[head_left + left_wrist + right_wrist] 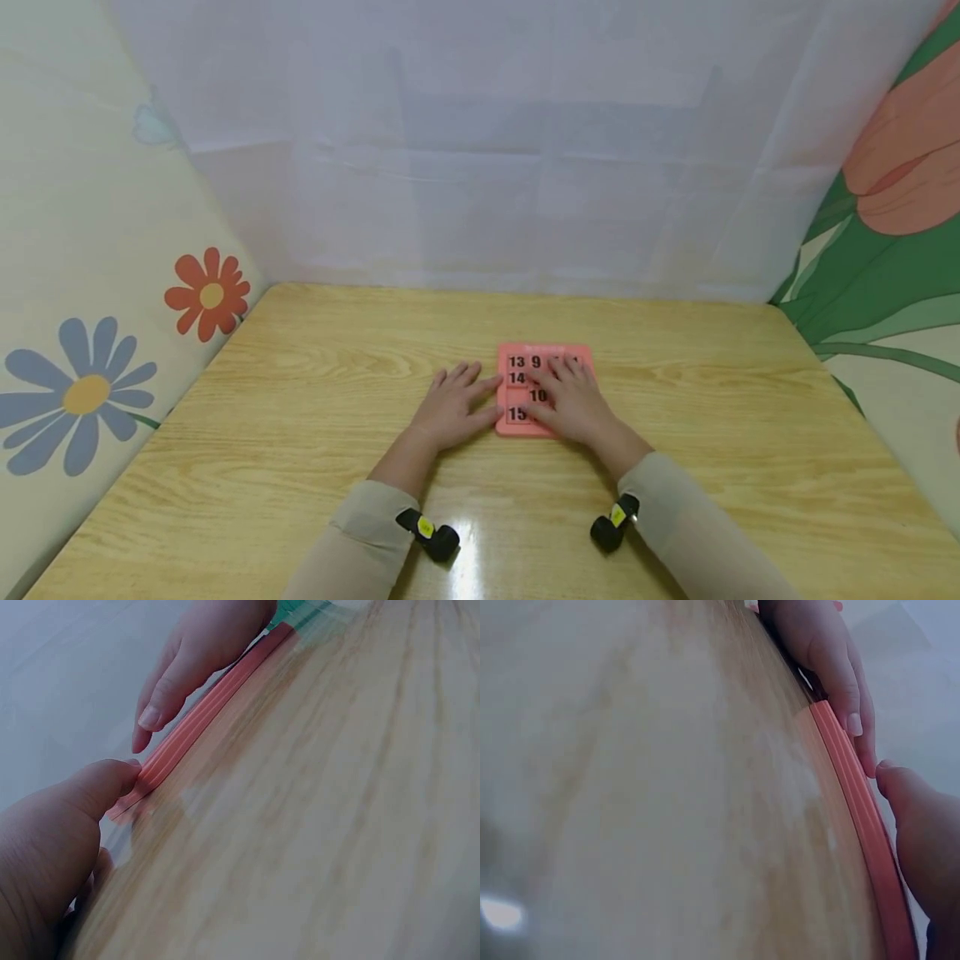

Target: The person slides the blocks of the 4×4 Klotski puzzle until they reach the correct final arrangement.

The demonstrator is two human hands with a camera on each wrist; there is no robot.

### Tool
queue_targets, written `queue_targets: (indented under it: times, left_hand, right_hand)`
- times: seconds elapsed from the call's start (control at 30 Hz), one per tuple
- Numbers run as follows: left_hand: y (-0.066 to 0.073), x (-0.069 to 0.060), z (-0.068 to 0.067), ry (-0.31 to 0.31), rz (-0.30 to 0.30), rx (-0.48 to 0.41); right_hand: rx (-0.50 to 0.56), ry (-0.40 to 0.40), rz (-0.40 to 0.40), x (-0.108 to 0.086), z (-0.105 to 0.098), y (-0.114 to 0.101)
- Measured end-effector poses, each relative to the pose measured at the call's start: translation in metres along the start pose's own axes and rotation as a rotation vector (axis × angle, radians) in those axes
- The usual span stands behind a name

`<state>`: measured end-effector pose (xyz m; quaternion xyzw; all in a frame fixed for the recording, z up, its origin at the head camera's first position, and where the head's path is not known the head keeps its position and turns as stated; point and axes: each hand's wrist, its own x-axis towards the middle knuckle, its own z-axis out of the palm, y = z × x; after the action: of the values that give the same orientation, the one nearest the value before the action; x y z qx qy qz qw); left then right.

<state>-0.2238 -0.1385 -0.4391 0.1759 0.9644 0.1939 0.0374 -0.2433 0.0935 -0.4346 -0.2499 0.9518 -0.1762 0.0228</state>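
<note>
A pink sliding number puzzle (517, 393) lies flat on the wooden table, its black numbers 13, 9, 14, 10 and 15 readable. Beside its left edge rests my left hand (452, 408), fingers spread, with thumb and index fingertips at the frame. In the left wrist view, the left thumb (105, 784) touches the near corner of the pink rim (202, 712). My right hand (577, 404) spreads over the puzzle's right side and hides several tiles. The right thumb (907, 791) hovers above the pink side wall (859, 810) in the right wrist view.
The wooden table (262, 433) stretches around the puzzle. A white sheet (480, 208) hangs behind its far edge. Flower-patterned walls (82, 250) flank both sides. Black devices with straps (438, 542) sit at both wrists.
</note>
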Motion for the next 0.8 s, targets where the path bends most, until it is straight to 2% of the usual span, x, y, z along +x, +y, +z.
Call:
queue_targets:
  times: [0.27, 0.8]
  left_hand:
    - [0.0018, 0.0008, -0.0003, -0.007, 0.0, 0.001]
    - [0.0027, 0.0, -0.0012, -0.006, -0.005, -0.007]
  right_hand:
    - [-0.011, -0.032, 0.012, 0.0081, -0.0021, -0.0012]
    - [-0.022, -0.066, 0.017, 0.0055, -0.0037, -0.003]
